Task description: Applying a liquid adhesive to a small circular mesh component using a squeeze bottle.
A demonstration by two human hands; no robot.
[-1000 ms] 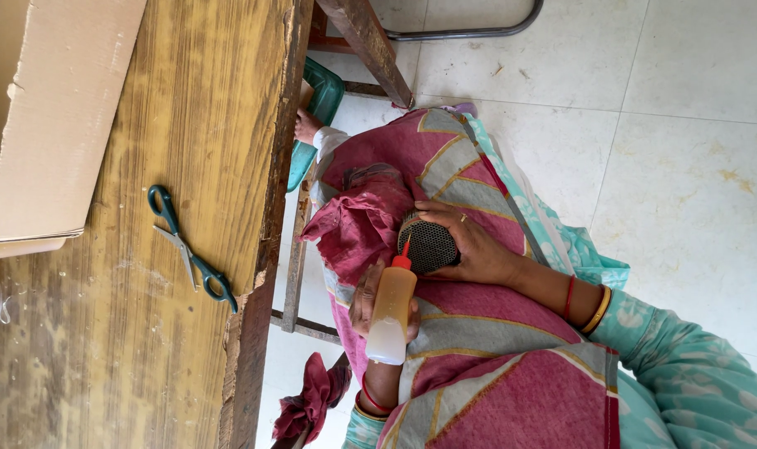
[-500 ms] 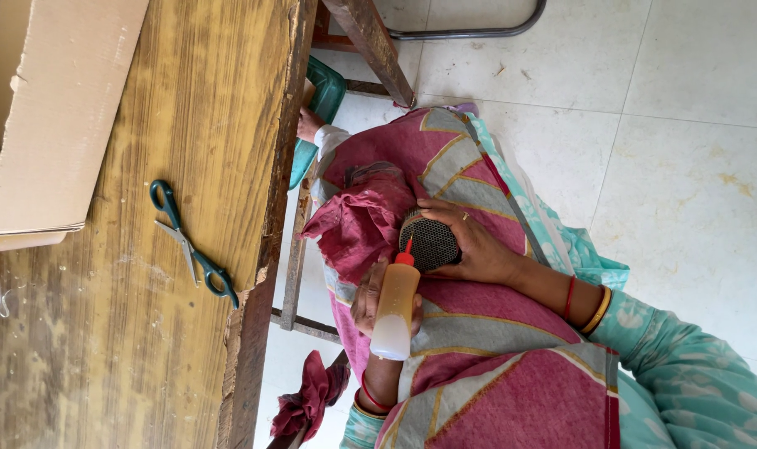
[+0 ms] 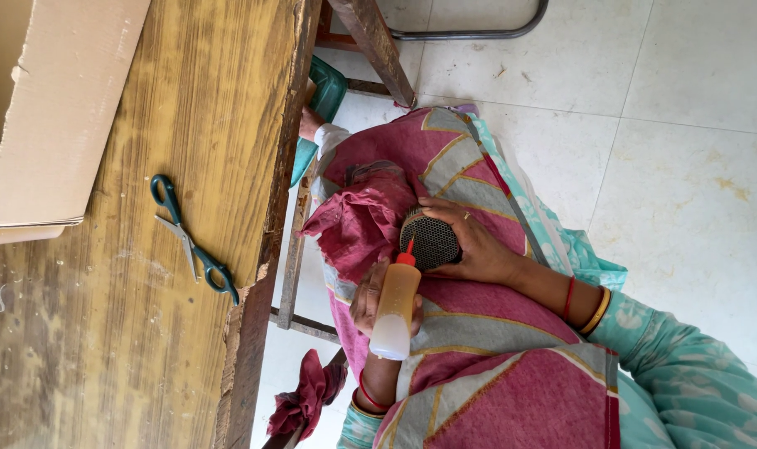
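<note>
Little was shifted: the amber plastic squeeze bottle [image 3: 395, 306], clamped in the left hand [image 3: 365, 298], was kept over the lap, nozzle at a round black mesh piece [image 3: 432, 241], half hidden, gripped by the right hand [image 3: 480, 249].

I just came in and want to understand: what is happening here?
A seated person's left hand holds a translucent squeeze bottle with a red nozzle, its tip at a round black mesh piece gripped by the right hand, over maroon cloth on the lap. Green-handled scissors and a cardboard box lie on the wooden table.
</note>
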